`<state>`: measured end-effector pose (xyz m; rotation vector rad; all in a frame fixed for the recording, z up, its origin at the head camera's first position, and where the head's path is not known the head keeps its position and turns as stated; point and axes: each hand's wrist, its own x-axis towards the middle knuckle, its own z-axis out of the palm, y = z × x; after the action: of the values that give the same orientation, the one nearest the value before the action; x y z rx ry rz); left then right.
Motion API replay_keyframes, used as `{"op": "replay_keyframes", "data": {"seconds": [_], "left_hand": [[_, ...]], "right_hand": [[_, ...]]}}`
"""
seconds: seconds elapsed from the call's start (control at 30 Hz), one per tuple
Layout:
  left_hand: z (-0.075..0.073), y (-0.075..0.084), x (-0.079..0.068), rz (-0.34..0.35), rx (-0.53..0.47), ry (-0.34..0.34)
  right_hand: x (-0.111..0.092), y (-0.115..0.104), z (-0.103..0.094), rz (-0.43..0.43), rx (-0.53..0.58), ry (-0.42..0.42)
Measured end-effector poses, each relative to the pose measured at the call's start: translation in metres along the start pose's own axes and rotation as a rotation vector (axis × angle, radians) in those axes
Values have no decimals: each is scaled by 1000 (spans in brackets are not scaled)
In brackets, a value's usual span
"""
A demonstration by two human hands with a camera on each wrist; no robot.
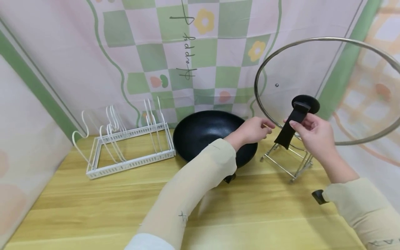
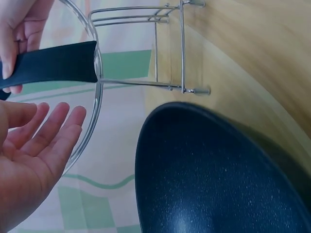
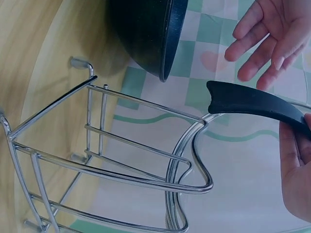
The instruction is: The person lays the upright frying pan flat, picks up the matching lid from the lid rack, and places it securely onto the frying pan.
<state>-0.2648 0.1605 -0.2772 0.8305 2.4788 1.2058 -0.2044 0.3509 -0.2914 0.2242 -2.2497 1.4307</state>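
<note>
My right hand (image 1: 318,137) grips the black handle (image 1: 291,123) of a large glass pot lid (image 1: 343,83) with a metal rim. The lid stands upright, its lower rim at the curved prongs of a silver wire stand (image 3: 97,171). Fingers spread and holding nothing, my left hand (image 1: 254,130) hovers over the right edge of a black wok (image 1: 200,135). In the left wrist view, its fingertips (image 2: 77,114) are beside the lid's rim, just below the handle. The left forearm hides part of the wok.
At the left of the wooden table (image 1: 103,205) stands a white wire rack (image 1: 131,168) with upright dividers, close beside the wok. The wok's short handle (image 1: 229,178) points toward the front. A patterned cloth (image 1: 175,52) hangs behind everything.
</note>
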Motion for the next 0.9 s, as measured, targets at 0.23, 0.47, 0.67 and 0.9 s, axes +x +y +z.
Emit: {"op": "replay_keyframes", "data": {"seconds": [0.23, 0.47, 0.67, 0.9], "left_hand": [[-14, -14, -9, 18, -21, 29], [-31, -30, -20, 45, -42, 59], [-46, -42, -29, 42, -79, 79], [-55, -55, -36, 1, -119, 91]], "right_hand": [[1, -4, -2, -20, -8, -1], [3, -10, -1, -17, -50, -1], [7, -11, -2, -28, -30, -14], [8, -12, -2, -18, 11, -3]]}}
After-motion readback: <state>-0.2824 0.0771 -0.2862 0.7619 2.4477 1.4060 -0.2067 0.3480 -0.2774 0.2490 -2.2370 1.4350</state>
